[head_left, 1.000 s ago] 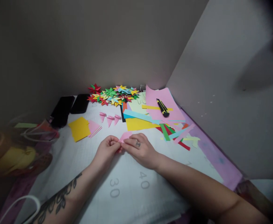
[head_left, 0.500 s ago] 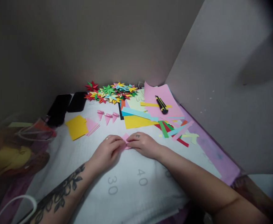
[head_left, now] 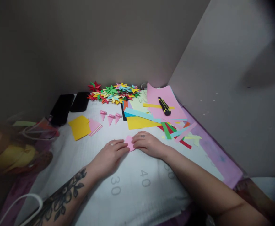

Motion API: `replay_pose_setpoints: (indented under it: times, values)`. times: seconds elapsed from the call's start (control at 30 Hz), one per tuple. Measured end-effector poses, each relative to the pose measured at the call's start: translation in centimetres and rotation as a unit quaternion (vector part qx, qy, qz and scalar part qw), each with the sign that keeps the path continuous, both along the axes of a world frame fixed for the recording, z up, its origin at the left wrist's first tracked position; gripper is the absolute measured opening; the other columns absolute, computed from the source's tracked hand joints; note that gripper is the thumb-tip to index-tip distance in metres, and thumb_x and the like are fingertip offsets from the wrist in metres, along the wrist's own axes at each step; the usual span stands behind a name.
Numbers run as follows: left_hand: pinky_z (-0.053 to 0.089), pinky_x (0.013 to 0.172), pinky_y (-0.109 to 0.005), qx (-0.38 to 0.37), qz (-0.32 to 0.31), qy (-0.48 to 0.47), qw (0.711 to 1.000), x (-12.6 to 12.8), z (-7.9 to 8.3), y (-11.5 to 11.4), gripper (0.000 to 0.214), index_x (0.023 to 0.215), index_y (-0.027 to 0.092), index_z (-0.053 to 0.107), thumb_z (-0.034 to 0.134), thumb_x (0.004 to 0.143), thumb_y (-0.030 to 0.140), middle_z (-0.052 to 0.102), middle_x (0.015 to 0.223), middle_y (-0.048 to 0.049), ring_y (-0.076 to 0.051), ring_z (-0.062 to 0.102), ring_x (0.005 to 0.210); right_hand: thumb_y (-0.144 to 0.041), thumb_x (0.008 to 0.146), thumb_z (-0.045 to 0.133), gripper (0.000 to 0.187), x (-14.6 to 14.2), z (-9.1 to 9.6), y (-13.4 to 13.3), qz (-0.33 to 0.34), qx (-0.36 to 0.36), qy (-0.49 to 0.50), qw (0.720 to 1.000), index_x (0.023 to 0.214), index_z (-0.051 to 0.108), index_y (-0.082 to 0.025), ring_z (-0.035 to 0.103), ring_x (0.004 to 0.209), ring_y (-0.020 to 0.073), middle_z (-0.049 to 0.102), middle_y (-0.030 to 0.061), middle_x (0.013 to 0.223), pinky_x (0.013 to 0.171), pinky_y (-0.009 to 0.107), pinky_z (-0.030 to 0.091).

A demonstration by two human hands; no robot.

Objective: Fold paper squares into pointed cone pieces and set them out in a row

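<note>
A small pink paper piece (head_left: 129, 142) lies on the white cutting mat (head_left: 132, 185) between my two hands. My left hand (head_left: 110, 153) rests flat with its fingertips pressing the paper's left edge. From the other side, my right hand (head_left: 148, 143) has curled fingers pressing the paper's right edge down. Three folded pink paper points (head_left: 110, 117) lie in a row further back. A pile of multicoloured folded paper stars (head_left: 114, 92) sits against the back wall.
Two black phones (head_left: 69, 105) lie at back left. Yellow and pink squares (head_left: 84, 126) sit left of centre. Coloured sheets and strips (head_left: 158, 121) spread at the right, with a yellow-black utility knife (head_left: 164, 106) on a pink sheet. Walls close in behind and right.
The pink paper, held pinched slightly above the mat a second ago, now lies flat on it. Both hands have lowered and press it down.
</note>
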State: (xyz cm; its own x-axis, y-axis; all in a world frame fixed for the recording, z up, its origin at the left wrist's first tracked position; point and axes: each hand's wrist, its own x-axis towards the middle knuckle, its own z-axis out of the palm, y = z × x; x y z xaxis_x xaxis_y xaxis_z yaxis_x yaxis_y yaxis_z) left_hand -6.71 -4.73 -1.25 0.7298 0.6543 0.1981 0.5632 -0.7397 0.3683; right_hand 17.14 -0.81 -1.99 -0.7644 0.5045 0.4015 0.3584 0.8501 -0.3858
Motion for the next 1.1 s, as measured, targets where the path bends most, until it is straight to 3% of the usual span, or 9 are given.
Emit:
replay_pose_setpoints:
  times: [0.23,0.47,0.77,0.9,1.1]
  values:
    - [0.039,0.097,-0.046,0.021,-0.020,0.061,0.998,0.4,0.7,-0.5,0.039,0.120,0.023,0.057,0.046,0.086,0.007,0.060,0.122,-0.0097,-0.028,0.046,0.121,-0.018,0.087,0.060,0.011,0.8,-0.3,0.5,-0.006,-0.052,0.028,0.998,0.085,0.070,-0.021,0.062,0.098,0.0179,0.072,0.0047,0.096,0.088,0.037,0.046]
    - [0.040,0.096,-0.046,0.004,-0.036,0.069,0.997,0.2,0.9,-0.6,0.044,0.122,0.021,0.055,0.045,0.083,0.004,0.059,0.129,-0.0075,-0.029,0.048,0.123,-0.015,0.083,0.064,0.008,0.2,0.3,0.4,-0.076,-0.149,0.036,0.985,0.079,0.070,-0.019,0.057,0.095,0.0174,0.067,0.0049,0.097,0.088,0.035,0.045]
    - [0.045,0.092,-0.043,0.028,-0.045,0.083,0.995,0.3,0.4,-0.7,0.042,0.122,0.016,0.056,0.045,0.083,0.005,0.060,0.128,-0.0091,-0.028,0.050,0.122,-0.008,0.075,0.064,0.014,-1.7,-0.4,0.0,-0.210,-0.141,0.052,0.966,0.065,0.062,-0.018,0.051,0.085,0.0174,0.059,0.0025,0.081,0.079,0.032,0.042]
    - [0.046,0.092,-0.041,0.037,-0.025,0.087,0.995,0.8,0.3,-1.1,0.039,0.121,0.013,0.055,0.045,0.084,0.005,0.062,0.123,-0.0127,-0.026,0.053,0.116,-0.009,0.073,0.066,0.013,-1.7,-0.4,0.1,-0.213,-0.147,0.040,0.965,0.065,0.063,-0.018,0.050,0.084,0.0178,0.058,0.0024,0.081,0.079,0.032,0.041]
    - [0.046,0.089,-0.043,0.016,-0.012,0.111,0.994,1.7,0.8,-1.5,0.058,0.137,0.017,0.038,0.047,0.080,0.005,0.060,0.118,-0.0122,-0.026,0.052,0.113,-0.009,0.073,0.066,0.011,-1.7,-0.3,0.0,-0.216,-0.148,0.036,0.964,0.066,0.064,-0.018,0.050,0.085,0.0182,0.058,0.0027,0.082,0.079,0.033,0.041]
